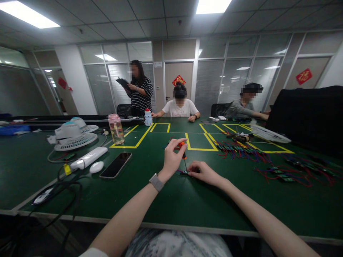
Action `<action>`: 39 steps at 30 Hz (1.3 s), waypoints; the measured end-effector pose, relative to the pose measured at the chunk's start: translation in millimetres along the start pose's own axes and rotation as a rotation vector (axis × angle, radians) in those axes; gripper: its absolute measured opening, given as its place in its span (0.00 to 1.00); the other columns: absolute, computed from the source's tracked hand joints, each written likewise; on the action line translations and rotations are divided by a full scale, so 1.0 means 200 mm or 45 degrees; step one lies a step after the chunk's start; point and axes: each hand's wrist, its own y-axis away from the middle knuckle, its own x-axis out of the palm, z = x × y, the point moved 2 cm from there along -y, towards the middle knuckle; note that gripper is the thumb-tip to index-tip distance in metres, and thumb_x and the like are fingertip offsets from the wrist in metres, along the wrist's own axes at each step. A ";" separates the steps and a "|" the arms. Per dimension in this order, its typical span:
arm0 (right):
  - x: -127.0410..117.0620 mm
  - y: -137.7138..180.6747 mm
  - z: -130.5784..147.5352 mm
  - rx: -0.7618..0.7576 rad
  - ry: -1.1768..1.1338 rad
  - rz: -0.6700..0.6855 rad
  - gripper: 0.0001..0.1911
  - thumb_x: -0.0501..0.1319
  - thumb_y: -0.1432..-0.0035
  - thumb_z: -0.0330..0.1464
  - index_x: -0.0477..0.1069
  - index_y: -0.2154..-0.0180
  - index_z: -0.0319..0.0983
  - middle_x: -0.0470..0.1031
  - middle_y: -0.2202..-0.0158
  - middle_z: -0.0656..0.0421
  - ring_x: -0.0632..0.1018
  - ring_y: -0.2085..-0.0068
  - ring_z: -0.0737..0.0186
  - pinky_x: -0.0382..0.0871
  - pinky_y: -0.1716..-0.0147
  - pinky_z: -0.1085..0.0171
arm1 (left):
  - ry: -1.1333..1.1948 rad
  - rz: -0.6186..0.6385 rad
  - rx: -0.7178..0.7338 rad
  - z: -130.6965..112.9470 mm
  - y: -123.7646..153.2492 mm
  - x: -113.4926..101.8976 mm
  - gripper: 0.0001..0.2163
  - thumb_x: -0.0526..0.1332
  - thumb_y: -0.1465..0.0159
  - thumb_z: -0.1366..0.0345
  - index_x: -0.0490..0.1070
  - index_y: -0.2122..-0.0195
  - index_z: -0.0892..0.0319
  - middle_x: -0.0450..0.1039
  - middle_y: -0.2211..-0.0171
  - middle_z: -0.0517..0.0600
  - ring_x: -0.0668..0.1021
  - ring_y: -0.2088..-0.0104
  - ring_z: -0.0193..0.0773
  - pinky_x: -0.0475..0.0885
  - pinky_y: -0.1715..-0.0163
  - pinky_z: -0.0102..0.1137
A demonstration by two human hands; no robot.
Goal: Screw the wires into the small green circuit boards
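Observation:
My left hand point(173, 157) is closed round the orange handle of a small screwdriver point(183, 152), held upright with its tip pointing down. The tip meets a small circuit board with coloured wires point(184, 172) lying on the green table point(171, 203). My right hand point(204, 172) rests on the table just right of the board, its fingers pinching the board's edge and pressing it down. A watch sits on my left wrist.
A black phone point(116, 165), a white power strip point(89, 158) and a white mouse-like object point(96, 167) lie to the left, with a white fan point(72, 137) and a pink bottle point(116, 128) behind. Piles of wired boards point(241, 150) lie right. Three people are at the far side.

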 end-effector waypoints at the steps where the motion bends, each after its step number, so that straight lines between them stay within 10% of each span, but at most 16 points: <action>1: 0.00 0.00 0.00 0.000 0.005 -0.002 0.09 0.62 0.46 0.34 0.76 0.65 0.36 0.74 0.69 0.57 0.73 0.68 0.64 0.67 0.67 0.65 | -0.001 0.008 0.006 0.00 0.00 0.00 0.10 0.60 0.36 0.62 0.75 0.56 0.56 0.71 0.63 0.50 0.75 0.62 0.34 0.72 0.64 0.26; 8: 0.00 0.00 0.01 0.017 -0.011 -0.006 0.08 0.62 0.46 0.33 0.76 0.65 0.36 0.74 0.69 0.57 0.73 0.68 0.65 0.67 0.67 0.66 | 0.149 0.147 -0.018 -0.01 0.00 0.03 0.15 0.51 0.31 0.64 0.69 0.45 0.56 0.70 0.50 0.54 0.76 0.56 0.37 0.72 0.57 0.30; 16: 0.00 0.00 0.00 0.025 -0.010 -0.003 0.08 0.62 0.46 0.34 0.76 0.65 0.37 0.74 0.68 0.57 0.73 0.68 0.65 0.67 0.67 0.65 | 0.009 0.038 -0.004 -0.01 0.00 0.00 0.11 0.59 0.36 0.61 0.75 0.54 0.56 0.71 0.62 0.50 0.75 0.62 0.34 0.72 0.65 0.26; 22: 0.00 0.00 0.00 0.010 -0.009 -0.001 0.09 0.62 0.46 0.34 0.76 0.65 0.37 0.74 0.68 0.58 0.73 0.68 0.65 0.67 0.67 0.65 | 0.156 0.109 -0.072 0.01 0.00 0.02 0.16 0.51 0.31 0.63 0.68 0.45 0.55 0.71 0.49 0.54 0.76 0.54 0.37 0.72 0.56 0.31; 30: 0.00 0.00 0.01 0.019 -0.003 -0.001 0.08 0.62 0.46 0.33 0.76 0.65 0.37 0.75 0.68 0.57 0.73 0.68 0.64 0.67 0.66 0.65 | -0.015 -0.010 -0.007 0.00 0.00 0.00 0.10 0.61 0.37 0.61 0.75 0.57 0.57 0.72 0.63 0.50 0.76 0.63 0.34 0.72 0.62 0.27; 39: 0.00 0.00 0.00 0.002 -0.004 0.005 0.08 0.62 0.46 0.34 0.76 0.65 0.37 0.74 0.68 0.57 0.73 0.68 0.64 0.67 0.67 0.65 | 0.081 0.061 -0.049 0.01 -0.01 0.01 0.15 0.52 0.32 0.64 0.69 0.47 0.57 0.72 0.52 0.54 0.77 0.56 0.38 0.72 0.55 0.31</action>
